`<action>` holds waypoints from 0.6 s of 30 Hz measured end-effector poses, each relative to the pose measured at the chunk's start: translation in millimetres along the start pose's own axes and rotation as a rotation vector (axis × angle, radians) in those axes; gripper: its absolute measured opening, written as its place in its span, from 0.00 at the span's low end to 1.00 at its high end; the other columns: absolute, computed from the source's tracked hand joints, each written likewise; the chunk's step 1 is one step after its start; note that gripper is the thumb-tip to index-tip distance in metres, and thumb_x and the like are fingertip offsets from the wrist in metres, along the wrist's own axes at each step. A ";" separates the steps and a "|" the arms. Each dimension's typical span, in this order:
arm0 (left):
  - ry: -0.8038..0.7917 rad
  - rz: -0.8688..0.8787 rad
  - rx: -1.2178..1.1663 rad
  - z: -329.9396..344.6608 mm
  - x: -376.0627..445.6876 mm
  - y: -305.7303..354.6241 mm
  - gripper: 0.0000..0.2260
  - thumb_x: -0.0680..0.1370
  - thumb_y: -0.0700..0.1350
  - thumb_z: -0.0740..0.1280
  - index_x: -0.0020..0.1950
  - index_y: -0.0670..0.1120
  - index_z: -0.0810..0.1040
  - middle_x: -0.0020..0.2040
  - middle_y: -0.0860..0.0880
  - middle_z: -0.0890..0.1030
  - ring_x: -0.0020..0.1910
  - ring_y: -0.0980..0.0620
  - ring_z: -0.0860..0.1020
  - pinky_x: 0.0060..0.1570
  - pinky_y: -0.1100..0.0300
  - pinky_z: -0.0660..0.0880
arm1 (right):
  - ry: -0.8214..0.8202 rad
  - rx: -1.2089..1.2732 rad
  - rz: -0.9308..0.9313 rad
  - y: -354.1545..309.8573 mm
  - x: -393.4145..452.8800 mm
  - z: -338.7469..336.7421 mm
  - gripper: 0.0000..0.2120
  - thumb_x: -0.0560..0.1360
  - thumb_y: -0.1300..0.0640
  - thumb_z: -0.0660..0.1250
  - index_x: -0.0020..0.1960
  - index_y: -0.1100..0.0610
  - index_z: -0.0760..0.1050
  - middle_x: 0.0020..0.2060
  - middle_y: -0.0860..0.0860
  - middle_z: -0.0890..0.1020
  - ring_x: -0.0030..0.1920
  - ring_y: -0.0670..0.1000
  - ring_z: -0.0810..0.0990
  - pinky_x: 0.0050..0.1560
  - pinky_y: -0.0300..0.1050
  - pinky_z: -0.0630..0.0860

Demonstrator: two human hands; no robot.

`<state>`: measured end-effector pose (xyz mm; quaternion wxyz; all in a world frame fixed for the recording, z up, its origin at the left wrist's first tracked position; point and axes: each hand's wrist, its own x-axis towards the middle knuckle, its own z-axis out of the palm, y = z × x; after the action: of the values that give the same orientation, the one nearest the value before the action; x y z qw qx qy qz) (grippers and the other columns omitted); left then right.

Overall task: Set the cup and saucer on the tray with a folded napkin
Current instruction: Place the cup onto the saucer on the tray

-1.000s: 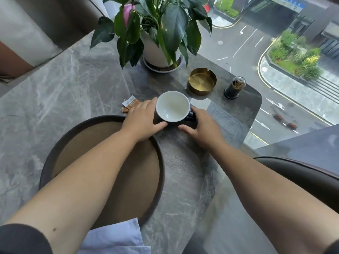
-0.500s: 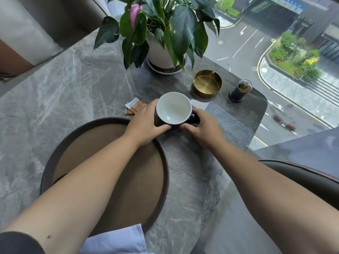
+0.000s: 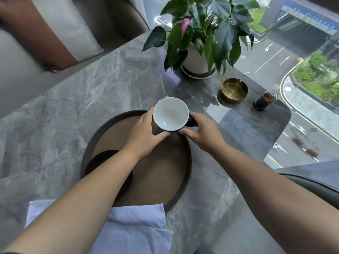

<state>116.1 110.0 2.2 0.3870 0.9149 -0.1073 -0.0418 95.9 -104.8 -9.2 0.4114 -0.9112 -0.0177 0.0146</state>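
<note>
A cup (image 3: pixel 170 114), white inside and dark outside, hangs empty over the far rim of the round dark tray (image 3: pixel 187 180). My left hand (image 3: pixel 145 136) wraps its left side. My right hand (image 3: pixel 203 132) grips its right side at the handle. A dark saucer (image 3: pixel 99 162) lies in the tray's left part, partly hidden under my left forearm. A pale blue napkin (image 3: pixel 137 226) lies on the table at the tray's near edge, and my left arm crosses over it.
On the grey marble table (image 3: pixel 91 92), behind the cup, stand a potted plant (image 3: pixel 198 59), a gold ashtray (image 3: pixel 233 90) and a dark toothpick holder (image 3: pixel 264 101). The table ends at the right by a window. A dark chair (image 3: pixel 311 186) is at right.
Both hands have brought the cup from the table beyond the tray to above the tray's far rim. The view has tilted down, showing the saucer and more of the napkin.
</note>
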 end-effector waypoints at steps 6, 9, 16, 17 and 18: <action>0.085 -0.121 0.049 -32.3 -52.8 -36.8 0.39 0.66 0.60 0.72 0.72 0.55 0.59 0.69 0.51 0.70 0.67 0.50 0.68 0.60 0.56 0.67 | -0.097 0.017 -0.085 -39.7 -14.0 41.3 0.31 0.67 0.45 0.75 0.67 0.50 0.72 0.56 0.48 0.81 0.53 0.44 0.78 0.52 0.37 0.71; 0.109 -0.156 0.071 -44.8 -78.0 -51.6 0.40 0.66 0.62 0.71 0.73 0.53 0.59 0.71 0.50 0.69 0.68 0.50 0.67 0.64 0.53 0.67 | -0.122 0.017 -0.134 -55.2 -23.2 60.0 0.30 0.67 0.46 0.75 0.67 0.51 0.72 0.55 0.48 0.82 0.54 0.45 0.78 0.52 0.37 0.71; 0.155 -0.220 0.090 -65.0 -122.2 -76.0 0.40 0.65 0.62 0.71 0.73 0.54 0.59 0.70 0.51 0.70 0.68 0.50 0.67 0.65 0.50 0.68 | -0.184 0.010 -0.160 -79.6 -42.6 96.4 0.29 0.67 0.48 0.76 0.66 0.51 0.73 0.54 0.49 0.81 0.52 0.44 0.78 0.54 0.40 0.73; 0.158 -0.227 0.089 -68.0 -127.1 -79.2 0.40 0.65 0.61 0.71 0.73 0.54 0.60 0.70 0.51 0.70 0.68 0.50 0.67 0.65 0.50 0.68 | -0.189 0.009 -0.164 -82.9 -44.9 100.7 0.29 0.67 0.48 0.76 0.66 0.50 0.73 0.54 0.48 0.82 0.52 0.44 0.78 0.54 0.40 0.74; 0.161 -0.234 0.088 -70.8 -131.9 -82.3 0.40 0.65 0.61 0.72 0.73 0.54 0.60 0.70 0.51 0.70 0.68 0.50 0.68 0.65 0.49 0.69 | -0.195 0.011 -0.166 -86.4 -47.1 105.1 0.29 0.68 0.48 0.76 0.66 0.50 0.73 0.54 0.48 0.82 0.51 0.44 0.78 0.54 0.41 0.74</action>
<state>12.5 245.5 -8.4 0.3463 0.9376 0.0297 -0.0083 42.8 28.9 -13.3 0.4124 -0.8986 -0.1330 0.0693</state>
